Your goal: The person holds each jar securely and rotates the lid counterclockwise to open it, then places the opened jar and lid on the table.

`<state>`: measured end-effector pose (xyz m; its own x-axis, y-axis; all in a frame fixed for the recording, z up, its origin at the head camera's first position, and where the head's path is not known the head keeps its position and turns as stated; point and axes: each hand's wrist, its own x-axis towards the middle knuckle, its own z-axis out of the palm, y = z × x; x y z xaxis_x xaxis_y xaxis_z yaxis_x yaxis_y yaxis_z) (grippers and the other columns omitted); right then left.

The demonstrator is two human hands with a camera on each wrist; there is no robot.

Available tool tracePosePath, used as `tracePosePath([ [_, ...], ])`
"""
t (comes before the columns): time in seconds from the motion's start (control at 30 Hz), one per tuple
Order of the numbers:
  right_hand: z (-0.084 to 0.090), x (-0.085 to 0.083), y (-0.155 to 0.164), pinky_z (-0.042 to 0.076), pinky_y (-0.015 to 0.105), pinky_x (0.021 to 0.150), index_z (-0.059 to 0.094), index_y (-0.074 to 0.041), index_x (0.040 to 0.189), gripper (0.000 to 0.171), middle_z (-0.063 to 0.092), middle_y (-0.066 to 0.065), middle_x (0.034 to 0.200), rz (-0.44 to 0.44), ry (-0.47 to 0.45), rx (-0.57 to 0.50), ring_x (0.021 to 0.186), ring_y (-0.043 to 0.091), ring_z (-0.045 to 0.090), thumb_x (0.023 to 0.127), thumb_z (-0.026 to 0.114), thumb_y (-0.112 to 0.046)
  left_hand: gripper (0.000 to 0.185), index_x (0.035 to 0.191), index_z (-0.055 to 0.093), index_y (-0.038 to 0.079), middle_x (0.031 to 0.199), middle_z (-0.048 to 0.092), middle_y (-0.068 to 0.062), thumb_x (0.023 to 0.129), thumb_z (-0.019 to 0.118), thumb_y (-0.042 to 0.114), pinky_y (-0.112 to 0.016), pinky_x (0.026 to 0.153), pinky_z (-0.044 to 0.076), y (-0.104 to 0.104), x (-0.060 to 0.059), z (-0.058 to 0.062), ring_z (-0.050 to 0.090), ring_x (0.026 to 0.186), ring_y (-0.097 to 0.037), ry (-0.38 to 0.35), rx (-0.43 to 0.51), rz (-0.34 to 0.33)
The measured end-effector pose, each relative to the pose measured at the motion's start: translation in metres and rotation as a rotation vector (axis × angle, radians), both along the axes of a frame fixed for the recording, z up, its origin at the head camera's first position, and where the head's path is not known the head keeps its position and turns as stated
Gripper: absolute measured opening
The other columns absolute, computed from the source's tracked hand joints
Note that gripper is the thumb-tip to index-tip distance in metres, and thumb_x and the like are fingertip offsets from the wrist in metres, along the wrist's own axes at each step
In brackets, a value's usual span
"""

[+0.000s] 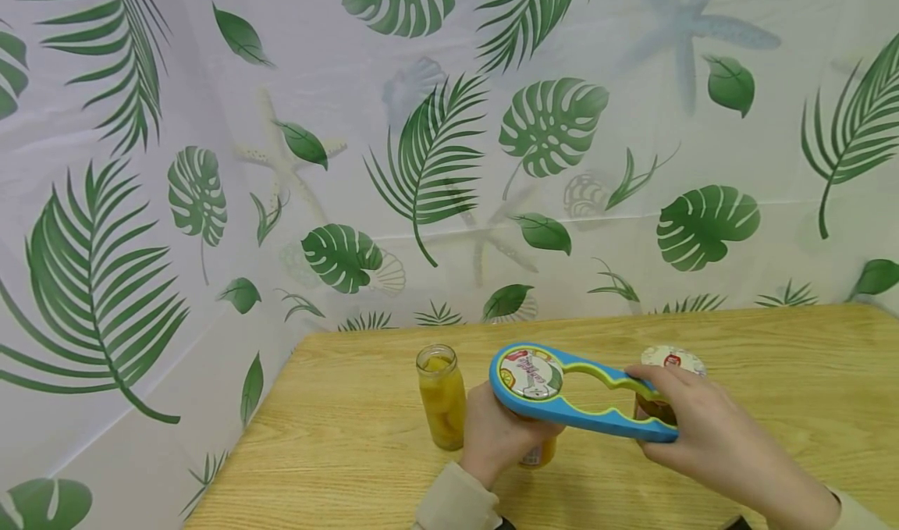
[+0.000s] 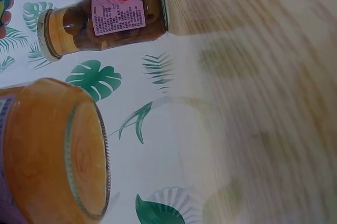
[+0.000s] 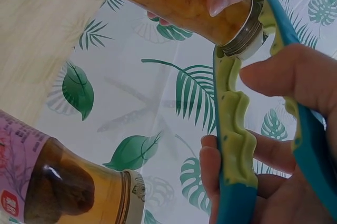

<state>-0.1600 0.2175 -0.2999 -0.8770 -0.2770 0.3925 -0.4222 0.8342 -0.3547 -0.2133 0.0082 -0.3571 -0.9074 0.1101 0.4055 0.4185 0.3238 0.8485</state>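
Note:
My left hand [image 1: 495, 436] grips a glass jar of orange fruit [image 3: 174, 3], held above the table in the left wrist view. Around its patterned lid [image 1: 530, 373] sits the closed end of a blue and lime-green jar opener [image 1: 590, 419]. My right hand [image 1: 709, 428] holds the opener by its handle end, its thumb between the two arms in the right wrist view. Left of my left hand stands an uncovered jar of yellow fruit [image 1: 444, 405]. Behind my right hand is a lidded jar of dark fruit [image 2: 113, 18] with a pink label.
All this is over a wood-grain table [image 1: 337, 436]. A white cloth [image 1: 449, 163] printed with green leaves hangs behind the table and along its left side.

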Motion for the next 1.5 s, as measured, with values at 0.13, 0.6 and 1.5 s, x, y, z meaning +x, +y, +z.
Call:
tracePosePath([
  [0.13, -0.0004, -0.0003, -0.0001, 0.042, 0.033, 0.06, 0.053, -0.005, 0.111, 0.059, 0.052, -0.006, 0.078, -0.009, -0.008, 0.002, 0.069, 0.011, 0.048, 0.057, 0.079, -0.009, 0.049, 0.096, 0.064, 0.015, 0.084, 0.064, 0.011, 0.051, 0.083, 0.016, -0.019, 0.069, 0.047, 0.0002, -0.0002, -0.0001, 0.058, 0.075, -0.001, -0.003, -0.01, 0.008],
  [0.6, 0.0017, 0.002, 0.0006, 0.043, 0.032, 0.057, 0.057, -0.008, 0.099, 0.05, 0.053, -0.013, 0.073, -0.026, 0.066, 0.04, 0.064, 0.009, 0.049, 0.056, 0.081, -0.014, 0.05, 0.098, 0.063, 0.016, 0.086, 0.064, 0.011, 0.052, 0.083, 0.019, -0.02, 0.071, 0.046, -0.0002, -0.0012, -0.0016, 0.058, 0.077, -0.002, -0.035, 0.002, -0.027],
  [1.5, -0.0004, 0.0009, 0.0027, 0.039, 0.025, 0.048, 0.058, -0.015, 0.085, 0.039, 0.049, -0.017, 0.068, 0.004, 0.204, 0.113, 0.056, 0.003, 0.041, 0.053, 0.081, -0.018, 0.05, 0.101, 0.062, 0.016, 0.088, 0.064, 0.01, 0.055, 0.081, 0.02, -0.019, 0.071, 0.046, -0.001, -0.003, -0.0032, 0.058, 0.079, -0.002, -0.06, -0.006, -0.071],
])
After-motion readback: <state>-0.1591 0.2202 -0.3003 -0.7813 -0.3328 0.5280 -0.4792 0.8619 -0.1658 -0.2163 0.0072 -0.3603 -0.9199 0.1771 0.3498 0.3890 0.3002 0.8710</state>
